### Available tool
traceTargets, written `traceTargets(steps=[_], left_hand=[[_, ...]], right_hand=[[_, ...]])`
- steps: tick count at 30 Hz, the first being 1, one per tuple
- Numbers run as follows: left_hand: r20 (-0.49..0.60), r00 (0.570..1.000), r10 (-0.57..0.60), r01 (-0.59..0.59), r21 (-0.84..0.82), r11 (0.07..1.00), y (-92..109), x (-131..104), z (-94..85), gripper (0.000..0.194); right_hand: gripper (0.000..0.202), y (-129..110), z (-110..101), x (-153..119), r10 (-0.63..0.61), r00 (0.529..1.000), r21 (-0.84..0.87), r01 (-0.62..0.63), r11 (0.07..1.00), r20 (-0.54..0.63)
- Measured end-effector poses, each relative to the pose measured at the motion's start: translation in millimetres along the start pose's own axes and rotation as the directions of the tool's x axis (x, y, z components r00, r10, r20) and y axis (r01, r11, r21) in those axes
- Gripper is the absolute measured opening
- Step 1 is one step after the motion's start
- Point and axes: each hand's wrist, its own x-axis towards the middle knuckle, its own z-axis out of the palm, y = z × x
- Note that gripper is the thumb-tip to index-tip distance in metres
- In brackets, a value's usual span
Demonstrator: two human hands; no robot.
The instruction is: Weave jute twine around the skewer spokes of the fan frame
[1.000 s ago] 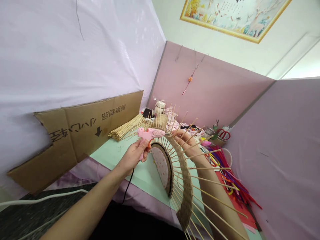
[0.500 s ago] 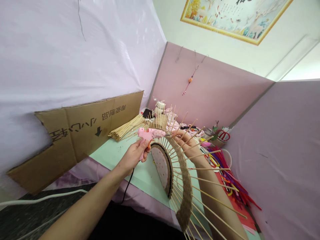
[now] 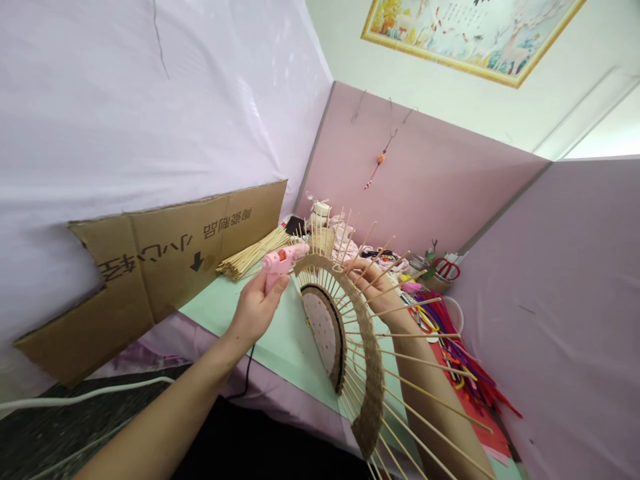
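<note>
My left hand [image 3: 257,303] is wrapped round the handle of a pink glue gun [image 3: 281,261], its nozzle pointing right, just off the far end of a brown twine band [image 3: 370,353]. The band curves across thin wooden sticks [image 3: 420,360] that fan out from a half-round piece [image 3: 323,333] with a dotted pink face and dark edge. At the band's upper part, my right hand [image 3: 370,283] pinches its edge near a small pale loop [image 3: 338,268]. The right fingertips are partly hidden by sticks.
A bundle of sticks [image 3: 255,253] lies beside a cardboard sheet [image 3: 175,253] at the left. Behind stands a twine roll [image 3: 321,240]. At the right are red scissors [image 3: 447,269], coloured pipe cleaners [image 3: 470,367] and a white basket [image 3: 453,313]. The gun's black cord [image 3: 249,373] hangs over the table edge.
My left hand has drawn the glue gun left and slightly up, away from the band near my right fingers. My right hand has stayed almost in place on the band.
</note>
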Motion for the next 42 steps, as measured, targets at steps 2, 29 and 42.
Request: traceTargets(steps=[2,29,42], left_hand=[[0.042,0.995,0.094,-0.101,0.24,0.965,-6.5,-3.1,-13.8,0.033],[0.132,0.963,0.234,-0.222,-0.104,0.97,21.2,56.7,66.4,0.044],[0.231,0.963,0.141,-0.084,-0.239,0.967,3.3,66.7,85.8,0.035]], right_hand=[[0.027,0.5,-0.7,-0.7,0.007,1.0,0.004,-0.007,1.0,-0.001],[0.03,-4.0,2.8,-0.6,-0.021,1.0,-0.027,0.022,0.999,0.018],[0.038,12.7,8.6,-2.9,0.1,0.989,0.148,-0.083,0.986,-0.11]])
